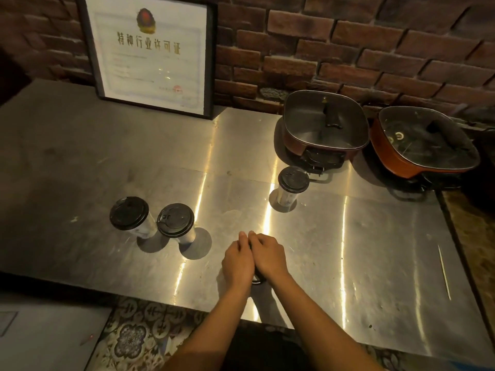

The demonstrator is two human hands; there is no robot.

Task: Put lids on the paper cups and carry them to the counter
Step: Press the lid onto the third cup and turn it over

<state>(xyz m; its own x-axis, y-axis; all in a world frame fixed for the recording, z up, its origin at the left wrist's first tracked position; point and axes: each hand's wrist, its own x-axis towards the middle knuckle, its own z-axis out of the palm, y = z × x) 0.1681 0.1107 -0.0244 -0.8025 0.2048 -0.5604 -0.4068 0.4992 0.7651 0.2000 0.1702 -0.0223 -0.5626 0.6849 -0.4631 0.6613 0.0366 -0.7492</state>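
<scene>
Head view: counter [348,236]
Hands: left [237,259] and right [269,254] grips pressed onto a lid [258,280], near edge
Lidded cups: two left [129,213] [175,220], one right [293,179]

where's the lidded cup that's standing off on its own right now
In the head view, the lone lidded cup stands right of centre on the steel table, just in front of the nearer electric pot, beyond both hands.

Lighting: dim, warm. Worktop [348,236]: bright vertical glare streaks across its middle; left edge and far left corner matte and dark. Cups [175,223]: round shadows falling toward the near edge. Certificate [152,54]: pale sheen, small print blurred. Brick wall [348,44]: soft, curved by wide-angle distortion. Frame corners: dark, smeared.
</scene>
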